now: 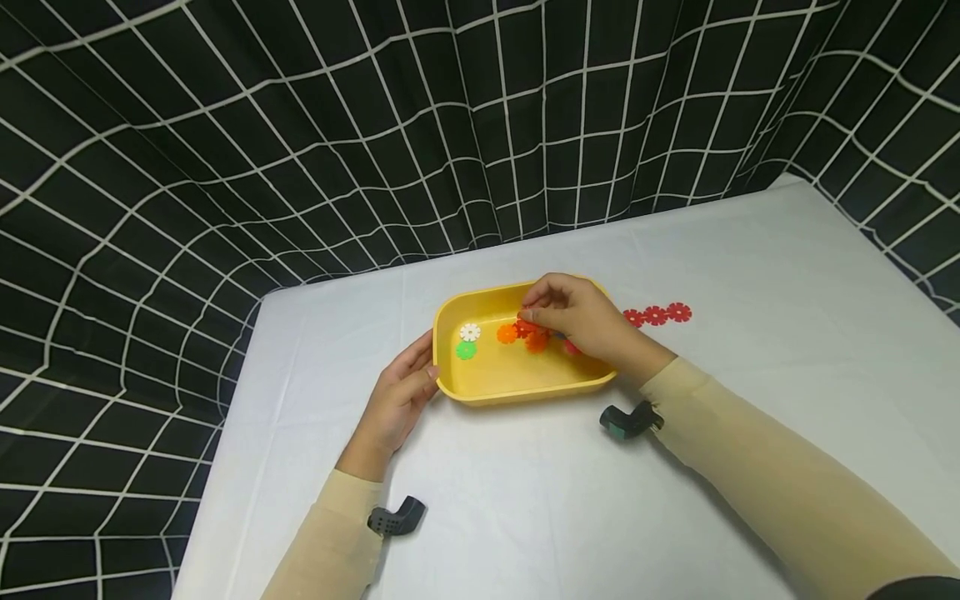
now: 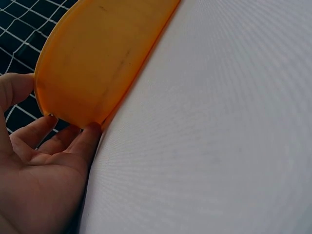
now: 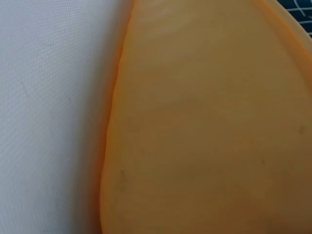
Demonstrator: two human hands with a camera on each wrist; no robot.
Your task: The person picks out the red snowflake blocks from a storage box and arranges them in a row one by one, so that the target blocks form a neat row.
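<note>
A yellow plastic tray (image 1: pixel 495 398) with rounded corners rests on the table. My left hand (image 1: pixel 401 392) grips its left end, thumb at the rim and fingers against the outer wall, as the left wrist view also shows. Over the tray's right half, my right hand (image 1: pixel 577 317) pinches a red snowflake disc (image 1: pixel 527 318) between thumb and fingers. Below those fingertips lie orange discs (image 1: pixel 507 334) and others partly hidden by the hand. A white disc (image 1: pixel 470 332) and a green disc (image 1: pixel 466 350) lie at the tray's left. The right wrist view shows only tray wall and cloth.
To the right of the tray, red discs (image 1: pixel 656 315) are linked in a row on the white tablecloth (image 1: pixel 480 483). A black curtain with a white grid (image 1: pixel 420 133) hangs behind the table and along its sides.
</note>
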